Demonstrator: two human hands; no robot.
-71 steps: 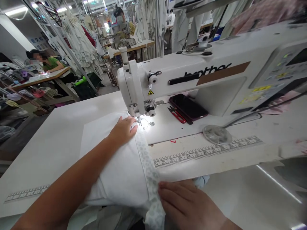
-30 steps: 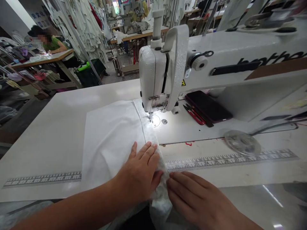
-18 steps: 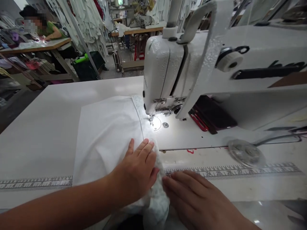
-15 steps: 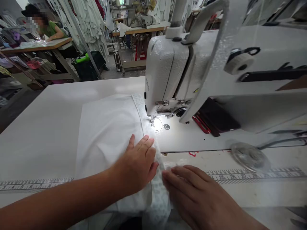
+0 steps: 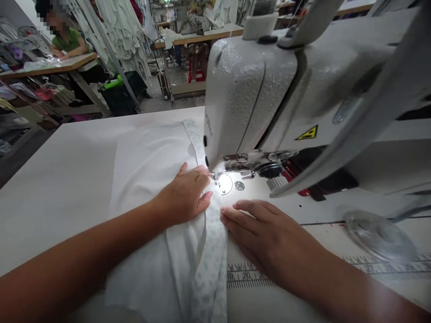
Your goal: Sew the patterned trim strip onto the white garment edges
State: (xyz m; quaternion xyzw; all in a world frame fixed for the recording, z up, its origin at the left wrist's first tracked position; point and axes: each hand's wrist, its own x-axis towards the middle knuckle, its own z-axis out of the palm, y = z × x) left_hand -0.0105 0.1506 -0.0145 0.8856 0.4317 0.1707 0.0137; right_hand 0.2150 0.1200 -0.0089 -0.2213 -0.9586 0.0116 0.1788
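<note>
White cloth [image 5: 144, 179] lies flat on the sewing table, and a pale patterned strip [image 5: 211, 255] runs along its right edge to the needle. My left hand [image 5: 183, 197] rests flat on the white cloth, its fingertips close to the presser foot [image 5: 235, 170]. My right hand [image 5: 266, 229] lies just right of the strip, with its fingertips against the strip's edge. The needle sits over the lit needle plate [image 5: 232, 184], at the far end of the strip. The white sewing machine head [image 5: 242, 103] rises above it.
Red-handled snips [image 5: 305, 193] lie half hidden behind the machine head. A clear plastic disc [image 5: 379, 235] and a measuring tape [image 5: 245, 276] lie on the white table [image 5: 67, 157]. A co-worker [image 5: 65, 45] sits at a wooden table [image 5: 50, 65] at the far left.
Both hands have slid forward along the cloth towards the needle. More of the strip shows below them, and the view has moved closer to the machine head.
</note>
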